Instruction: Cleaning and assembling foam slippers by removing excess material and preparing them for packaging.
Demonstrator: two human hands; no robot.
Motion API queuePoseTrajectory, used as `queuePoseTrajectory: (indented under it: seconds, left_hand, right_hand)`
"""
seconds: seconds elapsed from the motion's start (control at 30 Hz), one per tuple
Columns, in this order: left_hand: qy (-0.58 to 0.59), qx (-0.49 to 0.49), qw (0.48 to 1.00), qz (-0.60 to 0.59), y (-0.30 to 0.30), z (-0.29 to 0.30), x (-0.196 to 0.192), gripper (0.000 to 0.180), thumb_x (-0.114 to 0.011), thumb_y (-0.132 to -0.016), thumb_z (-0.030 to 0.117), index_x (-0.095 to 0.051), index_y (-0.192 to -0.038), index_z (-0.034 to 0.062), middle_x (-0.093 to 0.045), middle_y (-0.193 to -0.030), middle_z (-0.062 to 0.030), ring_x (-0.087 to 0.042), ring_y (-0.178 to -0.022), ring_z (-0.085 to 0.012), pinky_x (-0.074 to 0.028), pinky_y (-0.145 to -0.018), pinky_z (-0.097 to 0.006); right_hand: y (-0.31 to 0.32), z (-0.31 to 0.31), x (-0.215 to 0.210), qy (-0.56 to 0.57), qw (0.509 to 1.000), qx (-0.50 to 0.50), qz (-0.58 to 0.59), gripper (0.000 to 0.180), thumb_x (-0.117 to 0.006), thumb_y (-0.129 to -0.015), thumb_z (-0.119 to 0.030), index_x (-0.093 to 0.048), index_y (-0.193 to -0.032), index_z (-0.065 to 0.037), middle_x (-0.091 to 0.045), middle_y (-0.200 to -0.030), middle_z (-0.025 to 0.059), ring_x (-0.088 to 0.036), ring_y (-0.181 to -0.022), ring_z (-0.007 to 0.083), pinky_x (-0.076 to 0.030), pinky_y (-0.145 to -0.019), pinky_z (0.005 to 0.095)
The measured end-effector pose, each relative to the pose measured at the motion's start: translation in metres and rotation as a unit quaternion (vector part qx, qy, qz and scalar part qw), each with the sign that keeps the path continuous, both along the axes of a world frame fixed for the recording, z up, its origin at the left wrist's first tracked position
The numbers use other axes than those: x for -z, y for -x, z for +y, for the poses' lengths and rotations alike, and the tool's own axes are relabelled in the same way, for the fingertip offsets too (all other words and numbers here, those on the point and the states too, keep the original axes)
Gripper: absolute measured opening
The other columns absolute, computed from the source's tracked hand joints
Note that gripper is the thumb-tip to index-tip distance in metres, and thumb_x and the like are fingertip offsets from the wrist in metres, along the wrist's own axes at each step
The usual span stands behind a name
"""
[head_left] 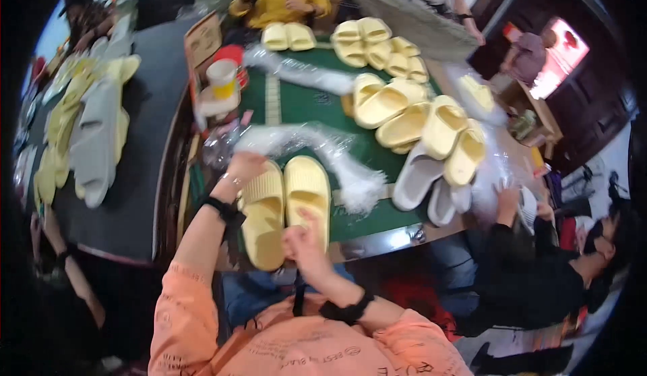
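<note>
Two pale yellow slide slippers lie side by side in front of me, toes pointing away: a left slipper point(263, 231) and a right slipper point(307, 180), both with ribbed straps. My left hand point(247, 167) is at the far left edge of the left slipper's strap, its fingers blurred. Over the heel part of the right slipper is my right hand point(306, 244), fingers curled in and thumb side up; whatever they may hold is hidden. Just beyond the toes, a bundle of clear plastic bags point(303, 140) stretches across the green table top point(364, 224).
More yellow slippers point(387, 103) and grey slippers point(418, 177) are heaped at the right. A second plastic bundle point(296, 69) lies farther back. Paper cups point(222, 79) stand by a cardboard box at the left. Beyond is a dark table point(151, 106) with slippers; several people work around.
</note>
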State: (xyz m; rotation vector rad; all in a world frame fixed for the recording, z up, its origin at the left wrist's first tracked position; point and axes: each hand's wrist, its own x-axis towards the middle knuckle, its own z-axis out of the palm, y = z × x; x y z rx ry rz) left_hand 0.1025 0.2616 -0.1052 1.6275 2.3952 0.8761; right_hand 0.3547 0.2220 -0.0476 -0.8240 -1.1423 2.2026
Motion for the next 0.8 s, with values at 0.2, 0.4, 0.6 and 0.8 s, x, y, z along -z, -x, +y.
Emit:
queuePoseTrajectory:
  seconds: [0.2, 0.4, 0.6, 0.8]
  left_hand:
    - [-0.095, -0.125, 0.961, -0.226, 0.0, -0.01, -0.013, 0.022, -0.061, -0.066, 0.004, -0.062, -0.087, 0.0017, -0.061, -0.068, -0.0091, -0.061, -0.063, -0.0176, -0.048, -0.057, -0.028]
    - [-0.213, -0.147, 0.888, -0.38, -0.024, 0.001, -0.044, 0.026, -0.059, -0.069, 0.0, -0.057, -0.095, -0.0017, -0.061, -0.073, -0.0094, -0.06, -0.06, -0.0138, -0.048, -0.052, -0.024]
    - [-0.202, -0.108, 0.86, -0.455, -0.031, 0.013, -0.042, 0.018, -0.054, -0.074, -0.002, -0.06, -0.091, -0.0003, -0.06, -0.076, -0.0096, -0.059, -0.066, -0.0133, -0.047, -0.056, -0.025]
    - [-0.132, 0.065, 0.984, -0.102, -0.063, 0.023, -0.026, 0.017, -0.05, -0.076, 0.004, -0.062, -0.087, 0.0047, -0.059, -0.08, -0.0172, -0.056, -0.074, -0.0332, -0.045, -0.071, -0.037]
  right_hand:
    - [-0.045, 0.021, -0.038, 0.043, 0.975, -0.067, 0.205, 0.029, -0.036, -0.083, -0.002, -0.043, -0.111, 0.004, -0.052, -0.108, 0.0193, -0.051, -0.101, 0.029, -0.038, -0.088, 0.0354]
    - [-0.052, 0.03, -0.019, -0.1, 0.995, -0.018, 0.011, 0.027, -0.048, -0.082, 0.001, -0.05, -0.109, 0.003, -0.048, -0.113, 0.0158, -0.051, -0.099, 0.018, -0.041, -0.083, 0.0276]
    - [-0.036, 0.03, -0.002, -0.151, 0.986, 0.074, 0.022, 0.025, -0.052, -0.082, -0.004, -0.052, -0.107, 0.001, -0.058, -0.092, 0.0094, -0.055, -0.073, 0.0114, -0.043, -0.07, 0.0217]
    - [-0.034, 0.022, 0.014, 0.025, 1.0, 0.012, -0.008, 0.021, -0.048, -0.087, -0.019, -0.052, -0.099, -0.002, -0.059, -0.075, 0.0055, -0.055, -0.063, 0.0084, -0.04, -0.053, 0.0178]
